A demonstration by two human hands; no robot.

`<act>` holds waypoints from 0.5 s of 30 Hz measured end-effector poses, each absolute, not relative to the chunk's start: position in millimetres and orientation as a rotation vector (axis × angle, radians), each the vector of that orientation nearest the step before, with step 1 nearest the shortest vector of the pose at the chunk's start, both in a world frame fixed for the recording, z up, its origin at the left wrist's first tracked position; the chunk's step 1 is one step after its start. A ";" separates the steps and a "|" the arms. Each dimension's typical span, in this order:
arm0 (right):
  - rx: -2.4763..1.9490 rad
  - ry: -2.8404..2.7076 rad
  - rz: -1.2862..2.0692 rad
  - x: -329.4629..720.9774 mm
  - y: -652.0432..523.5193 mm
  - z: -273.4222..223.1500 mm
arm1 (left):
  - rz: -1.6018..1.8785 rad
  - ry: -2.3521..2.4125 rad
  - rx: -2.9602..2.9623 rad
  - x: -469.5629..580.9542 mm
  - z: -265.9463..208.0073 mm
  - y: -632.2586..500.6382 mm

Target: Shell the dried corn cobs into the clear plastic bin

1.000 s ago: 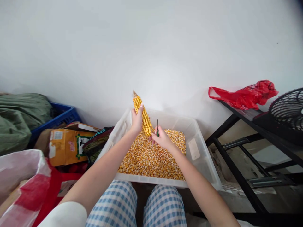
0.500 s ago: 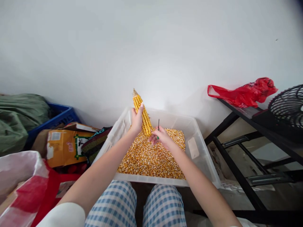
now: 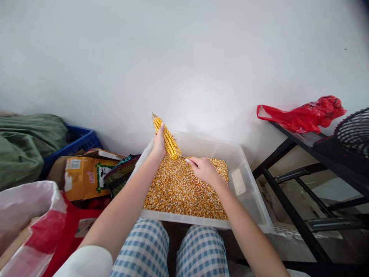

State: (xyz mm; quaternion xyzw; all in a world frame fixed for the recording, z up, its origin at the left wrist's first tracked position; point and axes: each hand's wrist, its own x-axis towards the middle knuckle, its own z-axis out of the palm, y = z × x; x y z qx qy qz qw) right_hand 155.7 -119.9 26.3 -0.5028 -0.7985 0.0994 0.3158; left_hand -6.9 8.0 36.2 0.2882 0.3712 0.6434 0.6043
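Observation:
My left hand (image 3: 159, 144) is closed around a yellow ear of corn (image 3: 168, 139), with its dry pointed tip up and to the left. Most of its kernels are still on the cob. A slim dark tool (image 3: 183, 157), perhaps a screwdriver, is gripped in my right hand (image 3: 203, 168). Its thin end reaches the lower, blunt end of the ear; whether it is pushed in cannot be made out. Beneath both hands, loose corn kernels (image 3: 184, 192) cover the bottom of a clear plastic bin (image 3: 250, 184).
On the left are a blue crate (image 3: 86, 136) under green cloth (image 3: 29, 142), an orange box (image 3: 82, 177) and a red-and-white bag (image 3: 43, 227). A black metal frame (image 3: 284, 207) stands at right, carrying a red plastic bag (image 3: 314, 115) and a black fan guard (image 3: 353, 130).
The ear of corn has tilted and shifted left with my left hand. My right hand has turned knuckles-up, and the tool has swung from upright to pointing at the ear's base.

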 end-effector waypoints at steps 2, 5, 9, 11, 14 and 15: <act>-1.344 -2.116 0.235 154.9 -120.3 27.1 | 1.478 0.858 0.688 -7.0 35.5 8.7; -1.395 -2.153 0.222 154.4 -122.2 30.9 | 1.485 0.861 0.715 -6.6 35.5 7.4; -1.429 -2.238 0.209 154.6 -124.1 35.6 | 1.481 0.851 0.782 -3.7 35.9 2.7; -1.439 -2.271 0.197 155.0 -124.4 35.9 | 1.471 0.835 0.835 -0.8 35.9 0.1; -1.473 -2.297 0.171 155.1 -124.4 34.1 | 1.459 0.823 0.869 2.8 36.2 -2.3; -1.493 -2.296 0.152 154.7 -124.3 33.0 | 1.464 0.826 0.850 3.1 36.3 -2.2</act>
